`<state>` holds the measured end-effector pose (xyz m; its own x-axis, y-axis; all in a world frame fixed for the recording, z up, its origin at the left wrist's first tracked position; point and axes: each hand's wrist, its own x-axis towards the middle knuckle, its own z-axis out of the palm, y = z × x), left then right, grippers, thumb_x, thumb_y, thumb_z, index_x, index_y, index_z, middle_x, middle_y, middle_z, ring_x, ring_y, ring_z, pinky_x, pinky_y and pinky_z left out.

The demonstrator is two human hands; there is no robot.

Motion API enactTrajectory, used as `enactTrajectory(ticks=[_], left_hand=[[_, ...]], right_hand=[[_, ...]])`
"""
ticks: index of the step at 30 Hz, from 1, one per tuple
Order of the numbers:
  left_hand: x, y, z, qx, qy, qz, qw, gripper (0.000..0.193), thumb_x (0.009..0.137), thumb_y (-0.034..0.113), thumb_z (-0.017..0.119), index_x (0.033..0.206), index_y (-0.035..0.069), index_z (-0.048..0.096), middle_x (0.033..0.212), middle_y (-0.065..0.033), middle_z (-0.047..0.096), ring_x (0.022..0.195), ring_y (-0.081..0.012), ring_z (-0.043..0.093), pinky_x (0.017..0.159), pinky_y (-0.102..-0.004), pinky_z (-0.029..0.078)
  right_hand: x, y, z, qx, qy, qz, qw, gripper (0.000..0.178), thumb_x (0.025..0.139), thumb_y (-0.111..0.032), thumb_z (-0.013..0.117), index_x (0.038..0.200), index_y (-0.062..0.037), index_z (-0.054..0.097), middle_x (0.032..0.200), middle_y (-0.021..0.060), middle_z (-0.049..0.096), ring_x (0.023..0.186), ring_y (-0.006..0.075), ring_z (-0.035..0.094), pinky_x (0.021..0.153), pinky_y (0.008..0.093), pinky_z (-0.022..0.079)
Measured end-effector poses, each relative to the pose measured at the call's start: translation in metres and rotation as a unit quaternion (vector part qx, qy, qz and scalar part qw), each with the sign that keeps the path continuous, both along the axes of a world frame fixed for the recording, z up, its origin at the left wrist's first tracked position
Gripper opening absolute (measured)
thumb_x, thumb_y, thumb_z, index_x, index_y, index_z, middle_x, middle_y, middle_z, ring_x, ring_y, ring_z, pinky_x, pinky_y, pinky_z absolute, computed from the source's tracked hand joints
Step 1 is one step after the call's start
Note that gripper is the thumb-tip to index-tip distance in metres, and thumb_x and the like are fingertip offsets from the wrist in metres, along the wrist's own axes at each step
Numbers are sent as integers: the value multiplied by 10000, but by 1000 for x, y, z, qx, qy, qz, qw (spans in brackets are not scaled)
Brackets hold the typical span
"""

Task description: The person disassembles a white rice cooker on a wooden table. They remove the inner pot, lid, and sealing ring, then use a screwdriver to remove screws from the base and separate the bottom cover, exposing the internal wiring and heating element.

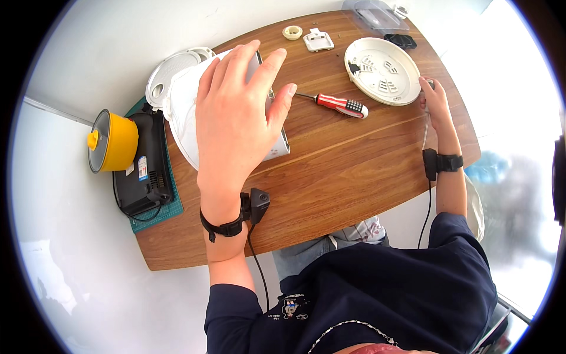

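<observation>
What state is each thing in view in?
Left hand: open, spread
Right hand: closed around slim dark-ended tool
Yellow round pot: grey lid on
Red-and-white screwdriver: lying down, unheld
Round cream plastic dish: hollow side up
White rounded housing: partly hidden, state unclear

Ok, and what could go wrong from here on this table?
A tiny dark piece lies loose between the white bracket and the round cream base, so it could easily get lost. That base sits close to the right hand, and a nudge might push it toward the edge of the table. The black cable on the wrist device of the left hand could snag on the near edge.
</observation>
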<state>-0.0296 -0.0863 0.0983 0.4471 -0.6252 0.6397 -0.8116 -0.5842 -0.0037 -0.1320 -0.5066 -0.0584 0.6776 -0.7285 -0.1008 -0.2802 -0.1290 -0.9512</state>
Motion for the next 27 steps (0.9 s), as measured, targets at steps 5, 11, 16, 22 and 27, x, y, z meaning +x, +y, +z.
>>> enactTrajectory(ticks=[5, 11, 16, 22, 27], left_hand=[[-7, -5, 5, -13, -9, -36, 999, 357, 903, 217, 740, 1250, 134, 719, 1308, -92, 655, 1149, -314, 633, 1100, -489, 440], [-44, -34, -11, -79, 90, -161, 980, 289, 852, 106, 755, 1136, 72, 711, 1156, -108, 659, 1043, -297, 642, 945, -437, 512], [-70, -68, -66, -151, 390, -264, 869, 520, 928, 141, 734, 1351, -34, 489, 1256, -181, 584, 1125, -297, 616, 923, -395, 529], [-55, -98, -91, -357, 611, -239, 665, 990, 979, 307, 728, 1563, -90, 34, 1521, -305, 335, 1354, -342, 508, 1077, -438, 486], [-31, -109, -79, -485, 526, -202, 669, 652, 1042, 168, 612, 1528, -35, 226, 1399, -207, 526, 1264, -242, 570, 1051, -363, 499]], right_hand=[[-2, 3, 5, -26, 59, 28, 998, 407, 982, -316, 682, 1217, 12, 629, 748, -12, 549, 625, 90, 518, 558, 270, 433], [-3, -13, -6, 13, 41, 49, 998, 286, 968, -230, 645, 1130, 6, 652, 742, -7, 555, 593, 93, 494, 532, 273, 407], [-11, 21, 10, 80, -47, 21, 995, 302, 971, -189, 632, 1183, 26, 627, 754, -1, 564, 595, 83, 489, 525, 263, 394], [-22, 89, 46, 97, -124, 41, 987, 322, 1011, -150, 607, 1286, 10, 562, 810, -2, 580, 617, 65, 496, 531, 234, 396], [-23, 132, 47, 151, -140, 102, 973, 338, 1065, -223, 586, 1311, 3, 540, 850, 13, 600, 637, 76, 507, 546, 235, 413]])
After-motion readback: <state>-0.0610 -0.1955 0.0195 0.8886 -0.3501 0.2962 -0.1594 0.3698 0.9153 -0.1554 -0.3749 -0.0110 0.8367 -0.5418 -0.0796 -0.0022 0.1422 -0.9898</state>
